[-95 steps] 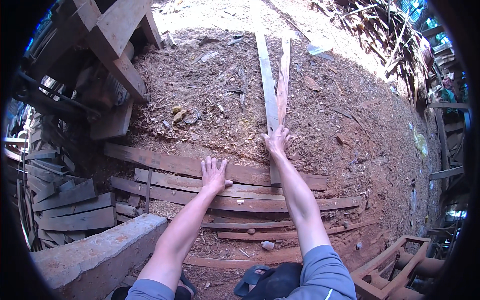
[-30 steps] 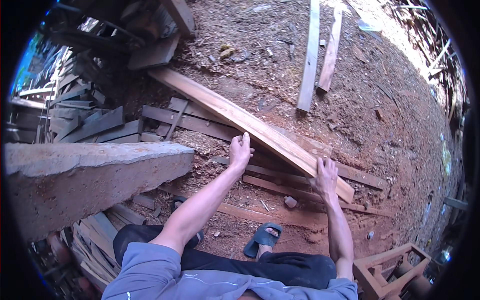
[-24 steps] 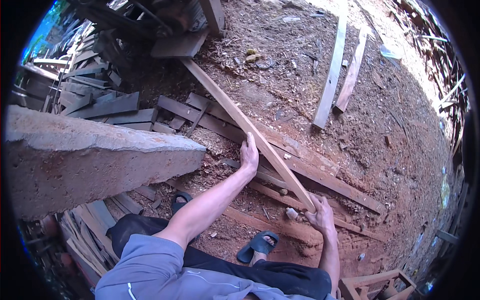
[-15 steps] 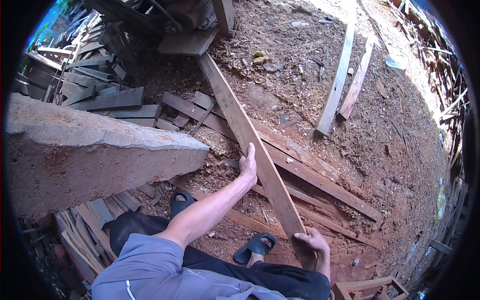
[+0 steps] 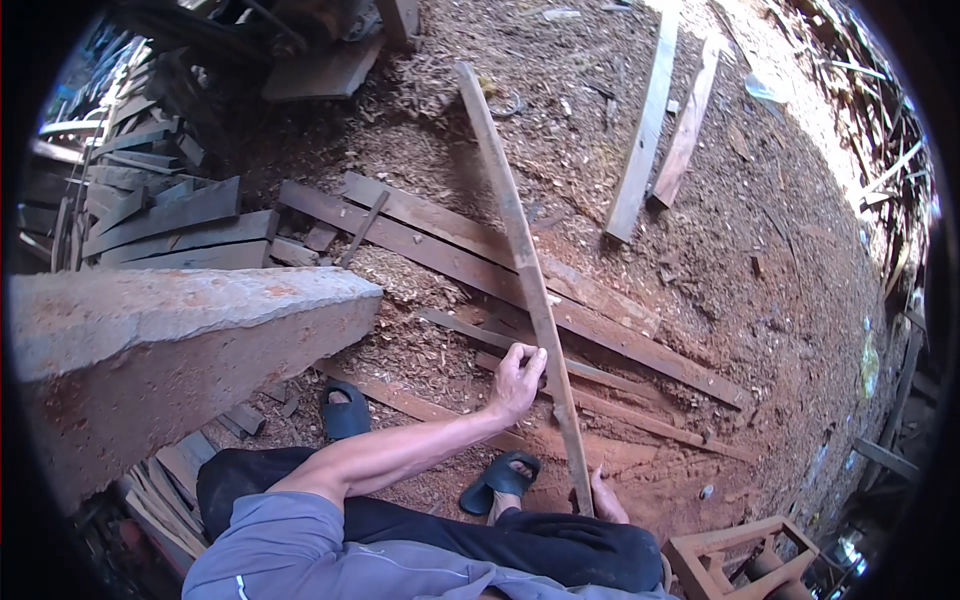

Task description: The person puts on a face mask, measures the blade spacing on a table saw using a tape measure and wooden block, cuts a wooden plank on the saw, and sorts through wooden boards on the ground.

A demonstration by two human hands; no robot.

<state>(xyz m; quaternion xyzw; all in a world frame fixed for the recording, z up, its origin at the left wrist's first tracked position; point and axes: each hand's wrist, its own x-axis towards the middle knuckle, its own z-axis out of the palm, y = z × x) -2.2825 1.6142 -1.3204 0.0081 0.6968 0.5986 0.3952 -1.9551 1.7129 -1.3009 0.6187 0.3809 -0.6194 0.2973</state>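
A long wooden plank slants across the middle with its narrow edge facing up. My left hand grips it about midway, thumb and bent fingers at its left side and top edge. Close to the plank's near end, my right hand holds it from the right; most of those fingers are hidden behind the wood. The far end of the plank is raised above the sawdust-covered ground.
At the left a thick concrete block juts in. Long boards lie under the plank. Two lighter strips rest at the far right. A wooden frame sits near right, stacked offcuts far left, and a machine behind.
The plank has been turned from its broad face onto its edge. Its far end has swung right, away from the machine's ledge. My left hand has moved nearer and slightly right.
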